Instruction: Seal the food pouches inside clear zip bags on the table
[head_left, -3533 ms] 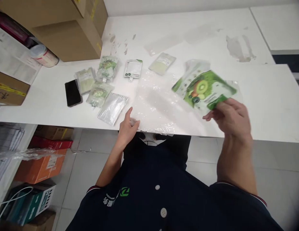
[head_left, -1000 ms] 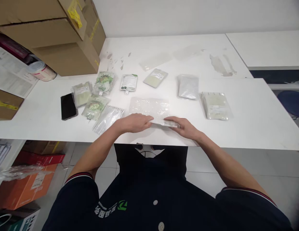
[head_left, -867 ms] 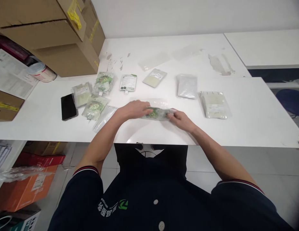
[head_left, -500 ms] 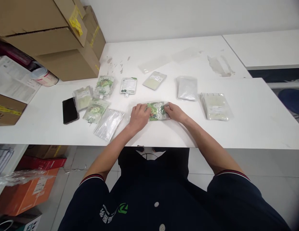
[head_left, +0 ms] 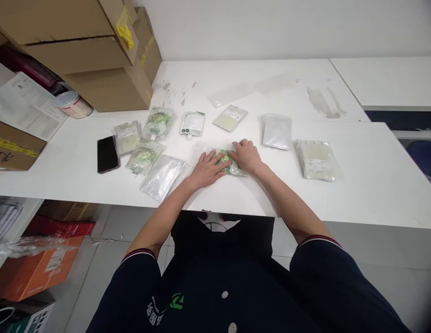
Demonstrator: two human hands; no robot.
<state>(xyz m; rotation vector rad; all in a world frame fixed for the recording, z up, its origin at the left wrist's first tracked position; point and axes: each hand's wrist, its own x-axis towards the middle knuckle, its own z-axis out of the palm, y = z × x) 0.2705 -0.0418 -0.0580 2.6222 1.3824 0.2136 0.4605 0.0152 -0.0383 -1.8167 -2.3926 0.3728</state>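
A green-printed pouch in clear plastic wrapping lies on the white table in front of me. My left hand rests flat over its left part, fingers spread and pressing on the wrapping. Curled over the pouch's middle and right part is my right hand, its bent fingers drawn together against the plastic. The fingertips of both hands nearly meet, and they hide much of the pouch. A stack of clear plastic sleeves is left of my left hand.
Left lie wrapped pouches and a black phone. Behind my hands are a spouted pouch, a labelled packet and a silvery packet. A packet stack sits right. Cardboard boxes stand at the back left.
My right hand has moved from the pouch's right end inward over its top, toward my left hand. The left hand's fingers have spread out flatter. The view has shifted slightly.
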